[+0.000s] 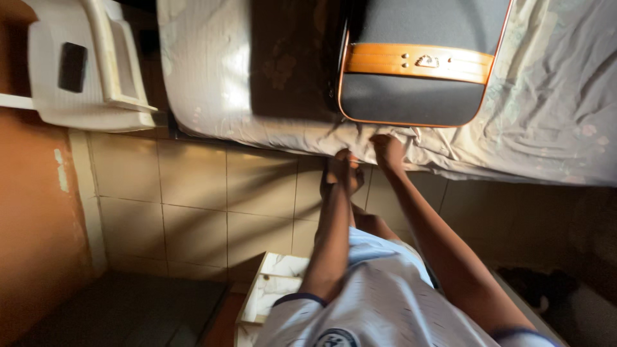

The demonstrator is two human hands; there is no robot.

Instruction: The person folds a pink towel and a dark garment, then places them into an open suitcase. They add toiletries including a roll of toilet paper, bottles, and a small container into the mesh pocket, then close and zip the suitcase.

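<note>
Grey woven cloth covered the flat, round-cornered suitcase [411, 96], which lay on the bed with a tan leather band across it and thin orange piping along its edge. A small metal fitting and two studs sat on the band. The case rested on a pale, crumpled cotton bedsheet [546, 122], faintly patterned and full of soft creases, its near corner just above my hands.

My right hand [387, 151] was at the sheet's hanging edge, directly under the rounded corner of the case, fingers curled down into the wrinkled fabric; it looked closed on a fold of the sheet, though the dim light kept me from seeing the fingertips. My left hand [342, 170] was just beside it, a little lower, bunched with the fingers drawn together at the sheet's hem; whether it pinched cloth I could not tell.

Below my arms ran glossy beige square floor tiles [193, 205] with dark grout lines. A white moulded plastic chair [83, 71] stood to one side, a flat black rectangular object [72, 66] on its seat. My white ribbed jersey [379, 302] had dark trim at the sleeves.
</note>
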